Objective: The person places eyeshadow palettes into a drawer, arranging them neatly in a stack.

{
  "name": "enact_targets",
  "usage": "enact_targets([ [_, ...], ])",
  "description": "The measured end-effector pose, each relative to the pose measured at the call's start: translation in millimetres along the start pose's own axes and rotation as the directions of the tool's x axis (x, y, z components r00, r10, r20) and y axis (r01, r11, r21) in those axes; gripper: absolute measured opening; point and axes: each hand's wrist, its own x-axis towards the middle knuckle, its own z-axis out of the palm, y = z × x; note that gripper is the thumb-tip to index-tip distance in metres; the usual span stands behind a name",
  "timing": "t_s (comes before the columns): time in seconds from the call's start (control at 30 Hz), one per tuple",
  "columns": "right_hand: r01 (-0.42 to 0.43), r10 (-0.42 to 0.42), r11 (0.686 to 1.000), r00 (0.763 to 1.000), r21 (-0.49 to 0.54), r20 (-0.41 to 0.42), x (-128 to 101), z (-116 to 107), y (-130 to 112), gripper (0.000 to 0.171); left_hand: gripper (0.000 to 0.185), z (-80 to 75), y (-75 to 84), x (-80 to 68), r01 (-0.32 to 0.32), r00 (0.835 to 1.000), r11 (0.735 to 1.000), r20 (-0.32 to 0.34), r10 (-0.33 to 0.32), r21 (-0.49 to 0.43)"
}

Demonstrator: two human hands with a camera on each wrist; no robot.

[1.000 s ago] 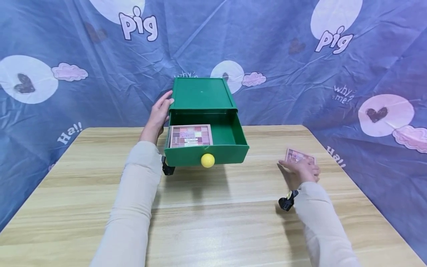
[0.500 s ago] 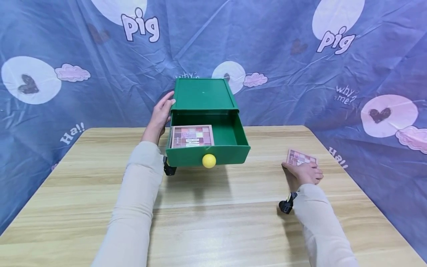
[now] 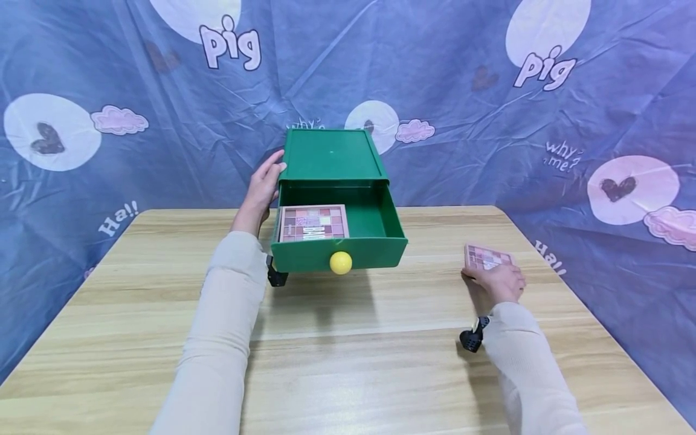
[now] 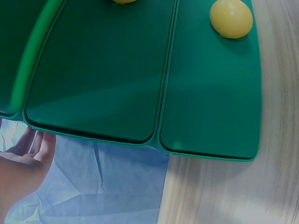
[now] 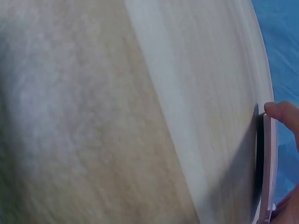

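Since a second ago the right hand (image 3: pixel 497 283) has closed over the near edge of the pink palette (image 3: pixel 487 256) on the tabletop (image 3: pixel 348 350); before, it only hovered just short of it. The palette has barely shifted and appears to still lie flat, well to the right of the green box (image 3: pixel 331 157).

As for progress, I judge it about half done. One palette (image 3: pixel 312 223) already lies in the left part of the open drawer (image 3: pixel 375 220), just behind the yellow knob (image 3: pixel 340 262). The drawer's right part is bare. The second palette is not yet lifted, and the drawer is still pulled out.

The right hand's grip is a pinch on that palette: the right wrist view shows a fingertip (image 5: pixel 280 111) on its thin edge and the palm below it. The forearm reaches forward over the tabletop, right of the box.

The left hand (image 3: pixel 263 184) rests with fingers straight against the box's left wall, near its top edge. It steadies rather than clasps. The left wrist view shows the palm (image 4: pixel 21 172) open beside the box's green wall (image 4: pixel 140 74).
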Motion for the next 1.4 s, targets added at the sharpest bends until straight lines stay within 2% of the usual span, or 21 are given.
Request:
enact_targets([
  [0.27,0.075,-0.075,0.997,0.997,0.004,-0.017,0,-6,-8,0.095,0.045,0.3,0.5,0.1,0.006,1.000,1.000,0.008,-0.006,-0.010],
  [0.57,0.145,-0.143,0.989,0.988,0.025,-0.058,1,-19,-23,0.103,0.046,0.8,0.7,0.4,0.014,1.000,1.000,0.013,-0.014,-0.018],
  [0.67,0.186,-0.183,0.982,0.980,0.032,-0.077,1,-27,-28,0.102,0.045,0.4,0.6,0.9,0.010,1.000,1.000,0.009,-0.010,-0.019],
  [0.8,0.240,-0.240,0.971,0.966,-0.011,-0.093,2,-39,-37,0.099,0.045,-0.2,0.9,1.0,0.009,1.000,1.000,0.005,-0.008,-0.011],
  [1.03,0.322,-0.330,0.943,0.937,-0.086,-0.112,3,-57,-53,0.114,0.045,-1.1,1.5,0.0,0.019,1.000,1.000,0.012,-0.019,0.005],
  [1.13,0.349,-0.359,0.932,0.926,-0.094,-0.121,2,-64,-62,0.114,0.046,-1.6,2.3,-0.2,0.011,1.000,1.000,0.014,-0.012,0.009],
  [1.4,0.386,-0.391,0.919,0.917,-0.076,-0.074,-7,-84,-86,0.106,0.045,-1.7,4.0,-0.7,0.020,1.000,1.000,0.013,-0.020,0.011],
])
